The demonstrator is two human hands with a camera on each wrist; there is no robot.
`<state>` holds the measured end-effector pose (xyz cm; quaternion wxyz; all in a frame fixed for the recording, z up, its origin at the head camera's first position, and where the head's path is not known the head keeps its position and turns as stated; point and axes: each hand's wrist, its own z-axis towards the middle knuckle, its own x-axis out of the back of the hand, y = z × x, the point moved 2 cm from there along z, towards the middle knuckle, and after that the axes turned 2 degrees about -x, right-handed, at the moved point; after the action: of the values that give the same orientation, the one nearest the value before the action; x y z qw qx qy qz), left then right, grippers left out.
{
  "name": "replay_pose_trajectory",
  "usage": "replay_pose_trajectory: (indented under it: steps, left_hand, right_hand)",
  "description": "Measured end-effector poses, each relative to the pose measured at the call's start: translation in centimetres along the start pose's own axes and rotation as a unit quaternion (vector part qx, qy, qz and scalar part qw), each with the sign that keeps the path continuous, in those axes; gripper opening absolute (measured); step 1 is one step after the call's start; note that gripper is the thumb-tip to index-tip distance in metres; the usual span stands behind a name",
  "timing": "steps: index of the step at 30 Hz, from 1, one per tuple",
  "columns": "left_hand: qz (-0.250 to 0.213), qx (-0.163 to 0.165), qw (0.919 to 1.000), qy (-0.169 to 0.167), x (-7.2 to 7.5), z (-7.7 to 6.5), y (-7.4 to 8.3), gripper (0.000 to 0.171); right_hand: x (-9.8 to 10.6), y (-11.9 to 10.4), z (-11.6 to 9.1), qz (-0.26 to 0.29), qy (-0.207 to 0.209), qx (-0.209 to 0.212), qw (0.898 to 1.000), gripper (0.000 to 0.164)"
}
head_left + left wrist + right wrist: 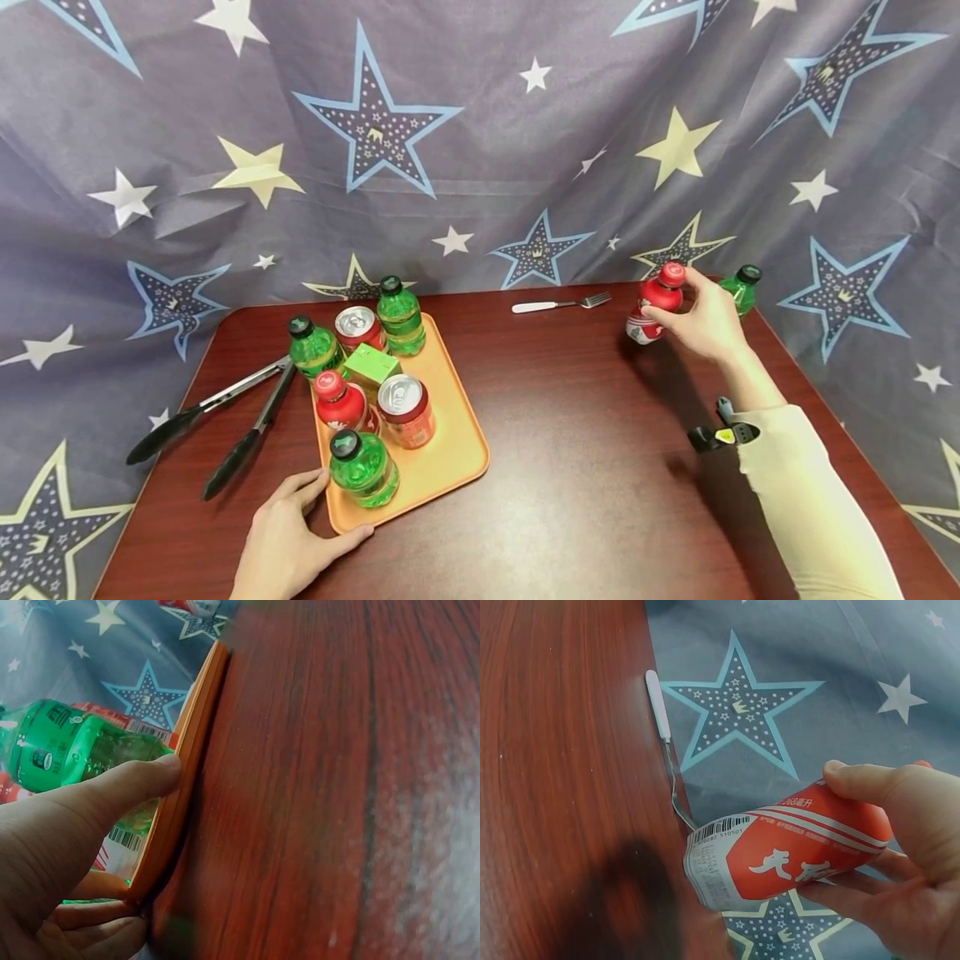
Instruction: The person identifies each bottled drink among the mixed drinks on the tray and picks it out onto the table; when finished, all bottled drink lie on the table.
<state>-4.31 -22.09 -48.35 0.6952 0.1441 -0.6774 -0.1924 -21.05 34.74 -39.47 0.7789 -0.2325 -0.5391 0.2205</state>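
Note:
At the right of the table my right hand (708, 321) grips a small red-capped drink bottle (657, 302) between thumb and fingers. The right wrist view shows this bottle's red and white label (787, 851), with the base tilted toward the table. My left hand (288, 529) holds the near-left corner of an orange tray (457, 433), its thumb (161, 776) against the rim. On the tray stand several drinks: green bottles (364, 471), a red bottle (342, 406) and red cans (405, 408). A green box (371, 364) sits among them.
Black-tipped metal tongs (258, 425) lie spread left of the tray. A fork with a white handle (534, 307) lies near the back edge. Behind my right hand stands another green bottle (741, 289). A star-patterned cloth (480, 133) hangs around the table.

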Motion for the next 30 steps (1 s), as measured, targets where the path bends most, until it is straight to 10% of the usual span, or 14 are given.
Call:
replay_pose_trajectory:
  steps: [30]
  left_hand:
    - [-0.005,-0.005,0.9998,0.018,-0.1,-0.1,-0.1,0.11]
  right_hand:
    - [2.8,2.1,-2.4,-0.032,0.018,-0.029,0.999,0.053]
